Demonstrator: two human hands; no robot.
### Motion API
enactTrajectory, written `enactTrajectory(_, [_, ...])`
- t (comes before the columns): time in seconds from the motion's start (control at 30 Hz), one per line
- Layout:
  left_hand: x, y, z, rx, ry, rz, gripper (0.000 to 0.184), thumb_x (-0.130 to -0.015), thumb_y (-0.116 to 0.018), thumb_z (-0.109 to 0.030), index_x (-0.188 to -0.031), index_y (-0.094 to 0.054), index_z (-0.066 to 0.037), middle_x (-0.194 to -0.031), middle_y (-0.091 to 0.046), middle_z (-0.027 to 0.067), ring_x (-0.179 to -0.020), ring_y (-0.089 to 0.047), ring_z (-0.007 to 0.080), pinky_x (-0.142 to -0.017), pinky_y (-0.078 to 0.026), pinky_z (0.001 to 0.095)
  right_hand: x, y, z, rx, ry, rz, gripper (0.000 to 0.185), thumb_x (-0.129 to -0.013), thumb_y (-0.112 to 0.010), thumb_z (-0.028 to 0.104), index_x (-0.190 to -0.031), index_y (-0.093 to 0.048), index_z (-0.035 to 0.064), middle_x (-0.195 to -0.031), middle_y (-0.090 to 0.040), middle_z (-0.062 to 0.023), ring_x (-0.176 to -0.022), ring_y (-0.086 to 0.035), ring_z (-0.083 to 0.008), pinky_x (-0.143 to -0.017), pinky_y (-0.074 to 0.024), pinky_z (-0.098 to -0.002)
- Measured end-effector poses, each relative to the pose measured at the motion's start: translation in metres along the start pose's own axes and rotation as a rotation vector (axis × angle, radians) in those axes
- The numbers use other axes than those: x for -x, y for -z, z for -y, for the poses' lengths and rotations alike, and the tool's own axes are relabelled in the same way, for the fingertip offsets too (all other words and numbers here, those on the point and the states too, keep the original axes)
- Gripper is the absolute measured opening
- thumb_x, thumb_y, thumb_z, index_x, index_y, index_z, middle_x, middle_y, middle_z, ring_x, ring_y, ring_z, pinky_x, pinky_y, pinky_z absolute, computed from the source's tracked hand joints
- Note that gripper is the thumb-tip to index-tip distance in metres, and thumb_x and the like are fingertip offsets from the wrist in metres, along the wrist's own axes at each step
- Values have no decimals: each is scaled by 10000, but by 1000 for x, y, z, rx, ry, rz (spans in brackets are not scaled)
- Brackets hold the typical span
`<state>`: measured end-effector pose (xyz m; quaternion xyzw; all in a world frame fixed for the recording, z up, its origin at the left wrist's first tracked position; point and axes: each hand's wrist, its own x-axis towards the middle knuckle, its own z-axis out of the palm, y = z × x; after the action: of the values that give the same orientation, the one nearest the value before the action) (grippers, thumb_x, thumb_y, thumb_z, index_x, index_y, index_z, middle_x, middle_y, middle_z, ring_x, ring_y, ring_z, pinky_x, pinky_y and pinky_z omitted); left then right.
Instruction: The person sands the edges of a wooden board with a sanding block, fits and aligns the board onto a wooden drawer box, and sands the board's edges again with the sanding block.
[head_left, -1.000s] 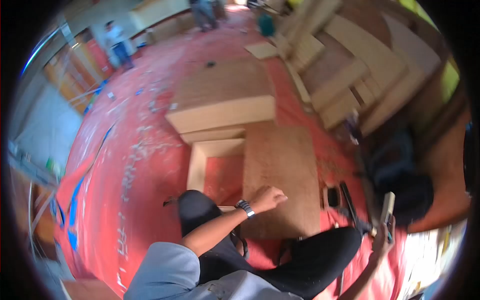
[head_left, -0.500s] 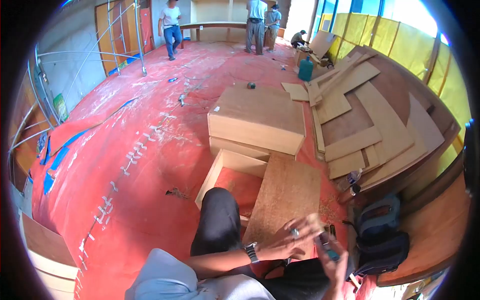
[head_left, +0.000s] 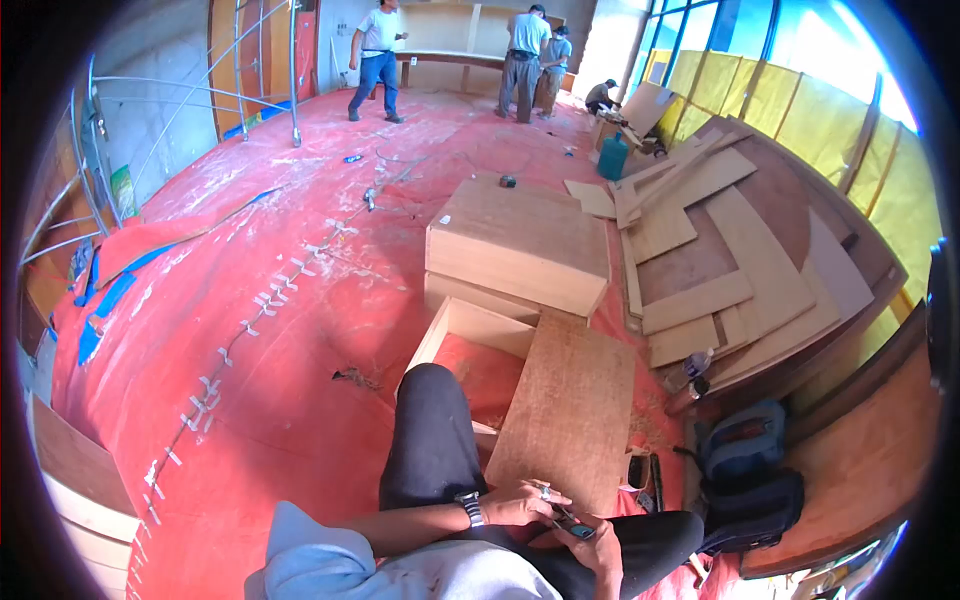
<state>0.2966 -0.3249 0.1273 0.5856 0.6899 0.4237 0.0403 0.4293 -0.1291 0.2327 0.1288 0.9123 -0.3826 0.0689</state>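
Observation:
In my lap, my right hand (head_left: 600,552) is closed around a small dark tool with a teal part (head_left: 573,526); its exact kind is hard to make out. My left hand (head_left: 527,503), wearing a ring and a wristwatch, has its fingers bent onto the tool's upper end. Just beyond both hands lies a flat brown wooden panel (head_left: 565,410), resting over part of an open wooden box frame (head_left: 487,325). My bent left knee is beside the frame.
A large wooden box (head_left: 520,235) stands beyond the frame. Cut plywood pieces (head_left: 765,250) lie stacked at right, near a backpack (head_left: 745,440). Scaffolding (head_left: 190,100) stands at left, and several people are at the back. A taped cable (head_left: 250,325) crosses the red floor covering.
Both hands have come down and left toward my lap and closer together, bringing the small tool along. A person at the back has walked to the right.

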Motion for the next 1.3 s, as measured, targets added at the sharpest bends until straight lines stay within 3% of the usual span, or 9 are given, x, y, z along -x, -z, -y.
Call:
enactTrajectory(0.17, [1, -11, 4, 42, 22, -51, 253, -895, -759, -131, -1142, -792, -89, -1377, -712, 111, -1283, -649, 332, -1089, -514, 454, -1, -19, -34, -103, 30, -18, 429, -843, -876, 288, -1233, -800, 128, -1066, -819, -110, -977, -773, -158, -884, -580, -332])
enactTrajectory(0.27, [0, -12, 8, -16, -41, 7, 78, -880, -707, -114, -917, -764, -73, -1339, -727, 109, -1234, -667, 343, -1040, -541, 457, 6, -15, -27, -175, -30, 60, 387, -876, -841, 342, -1219, -809, 166, -1115, -812, -103, -1043, -776, -182, -931, -573, -343])
enactTrajectory(0.37, [-6, 5, -8, -113, -69, -53, 47, -798, -669, -86, -820, -703, -63, -1203, -754, 113, -1112, -703, 315, -976, -558, 440, 12, -2, 8, -89, 128, 1, 411, -935, -776, 426, -1201, -799, 113, -1115, -780, -186, -1046, -759, -354, -928, -579, -413])
enactTrajectory(0.47, [-15, 24, -28, -61, -28, -12, 29, -787, -703, -62, -806, -720, -47, -1175, -766, 117, -1127, -708, 328, -986, -564, 445, 14, 5, 1, 37, 124, 46, 477, -931, -746, 454, -1275, -761, 124, -1141, -776, -167, -1041, -743, -381, -914, -581, -449])
enactTrajectory(0.67, [-47, 38, -51, 81, 210, -236, 132, -799, -880, -70, -877, -774, -52, -1175, -770, 124, -1223, -700, 331, -1019, -560, 430, 12, 56, -31, 34, 256, -92, 448, -896, -806, 292, -1304, -741, 120, -1174, -766, -166, -1053, -742, -357, -897, -585, -401])
enactTrajectory(0.8, [-60, 48, -26, -25, 438, -244, 190, -883, -835, -154, -793, -733, -22, -942, -740, 154, -936, -728, 349, -764, -537, 454, 16, 140, -31, -38, 201, -406, 466, -919, -790, 187, -1373, -718, 116, -1274, -753, -177, -1168, -740, -299, -993, -556, -376])
enactTrajectory(0.93, [-43, 35, 0, 30, 763, 261, 524, -996, -713, -441, -737, -706, 15, -776, -691, 197, -782, -724, 381, -682, -533, 490, -15, 206, -105, -246, 82, -660, 417, -924, -752, 138, -1314, -711, -2, -1105, -764, -55, -1021, -663, -111, -954, -519, -292])
enactTrajectory(1.1, [-15, 6, 13, -134, 690, 437, 337, -952, -748, -364, -937, -791, -29, -982, -760, 189, -931, -728, 391, -803, -569, 481, -74, 209, -250, -569, -96, -606, 308, -979, -721, 189, -1196, -749, -28, -899, -681, -10, -810, -611, -75, -726, -505, -248])
enactTrajectory(1.3, [1, 11, 27, -154, 959, 620, 387, -927, -761, -342, -1206, -752, -73, -1190, -751, 189, -1088, -715, 399, -923, -569, 482, -151, 76, -401, -646, -182, -540, 301, -941, -802, 239, -1129, -774, 7, -943, -782, -81, -862, -706, -141, -787, -553, -325])
